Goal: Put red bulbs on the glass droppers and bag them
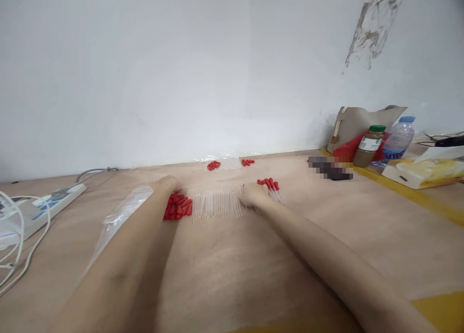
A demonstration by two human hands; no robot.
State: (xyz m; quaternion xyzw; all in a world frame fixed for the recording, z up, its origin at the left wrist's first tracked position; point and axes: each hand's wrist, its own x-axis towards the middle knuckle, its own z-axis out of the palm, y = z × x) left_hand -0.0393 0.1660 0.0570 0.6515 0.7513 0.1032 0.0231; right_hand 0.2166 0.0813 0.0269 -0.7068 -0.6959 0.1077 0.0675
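Observation:
My left hand (168, 183) reaches over the back of a heap of red rubber dropper bulbs (178, 206); its fingers are curled downward and mostly hidden. Beside the heap, a row of thin clear dropper tubes (215, 204) lies side by side. At the right end of that row is my right hand (253, 195), fingers closed together, with a speck of red at its fingertips; what it grips is hidden. Just right of it, several droppers with red bulbs (270, 184) fitted on clear tubes lie in a slanted row.
Against the wall are two small groups of red bulbs (213, 165) with clear plastic between them. A plastic bag (125, 207) and power strip (60, 202) lie left. To the right are a blurred dark object (340, 173), a brown-filled bottle (369, 145), a water bottle (400, 137) and a tissue pack (424, 171).

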